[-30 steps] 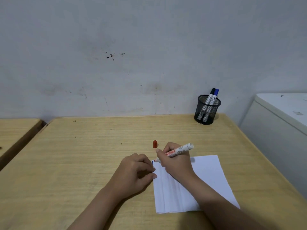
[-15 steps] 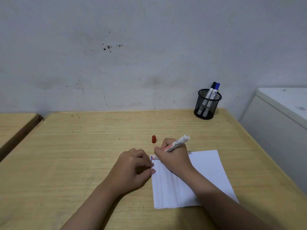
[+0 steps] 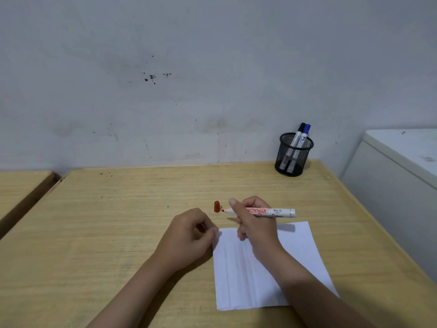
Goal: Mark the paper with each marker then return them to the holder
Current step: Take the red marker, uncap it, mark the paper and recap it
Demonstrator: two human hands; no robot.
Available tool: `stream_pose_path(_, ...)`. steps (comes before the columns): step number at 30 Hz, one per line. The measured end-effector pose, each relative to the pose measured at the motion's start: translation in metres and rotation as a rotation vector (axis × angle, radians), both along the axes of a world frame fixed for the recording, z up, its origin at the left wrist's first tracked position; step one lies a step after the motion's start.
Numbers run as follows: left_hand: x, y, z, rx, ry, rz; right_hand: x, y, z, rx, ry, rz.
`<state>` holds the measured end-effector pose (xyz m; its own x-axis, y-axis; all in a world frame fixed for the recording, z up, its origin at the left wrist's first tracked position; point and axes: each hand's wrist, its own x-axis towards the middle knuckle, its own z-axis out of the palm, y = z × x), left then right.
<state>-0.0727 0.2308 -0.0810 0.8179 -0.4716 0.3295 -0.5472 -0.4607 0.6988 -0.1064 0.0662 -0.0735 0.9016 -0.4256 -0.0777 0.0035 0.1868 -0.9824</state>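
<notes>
My right hand grips an uncapped red marker, held level above the desk with its red tip pointing left toward the red cap. The cap stands upright on the desk just beyond the paper. A white creased sheet of paper lies under my right forearm. My left hand rests in a loose fist at the paper's top left corner, fingertips on its edge. A black mesh holder at the desk's far right corner contains a black-capped marker and a blue-capped marker.
The wooden desk meets a stained grey wall at the back. A second desk sits to the left across a narrow gap. A white cabinet stands close to the desk's right edge.
My right hand lifted the marker off the paper's corner and turned it flat, tip now pointing at the cap. My left hand stayed at the paper's corner.
</notes>
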Motion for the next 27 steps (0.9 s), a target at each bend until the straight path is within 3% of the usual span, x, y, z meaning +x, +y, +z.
stream_pose_path(5, 0.020, -0.026, 0.010, 0.023, -0.081, 0.107, -0.002, -0.005, 0.008, 0.099, -0.063, -0.047)
stream_pose_path(11, 0.038, -0.047, 0.020, 0.308, -0.084, 0.125, -0.009, -0.012, 0.023, 0.029, -0.201, -0.045)
stream_pose_path(14, 0.043, -0.044, 0.025, 0.318, -0.041, 0.158, -0.013, -0.018, 0.031, -0.019, -0.259, -0.013)
stream_pose_path(16, 0.041, -0.040, 0.032, 0.127, 0.123, 0.179, -0.019, -0.022, 0.036, -0.090, -0.300, -0.002)
stream_pose_path(19, 0.029, -0.034, 0.050, -0.365, 0.488, 0.143, -0.029, -0.029, 0.044, -0.143, -0.354, -0.001)
stream_pose_path(21, 0.019, -0.031, 0.060, -0.582, 0.668, 0.082, -0.035, -0.030, 0.049, -0.164, -0.372, 0.010)
stream_pose_path(27, -0.006, -0.032, 0.077, -0.801, 0.808, -0.037, -0.048, -0.023, 0.060, -0.176, -0.377, 0.017)
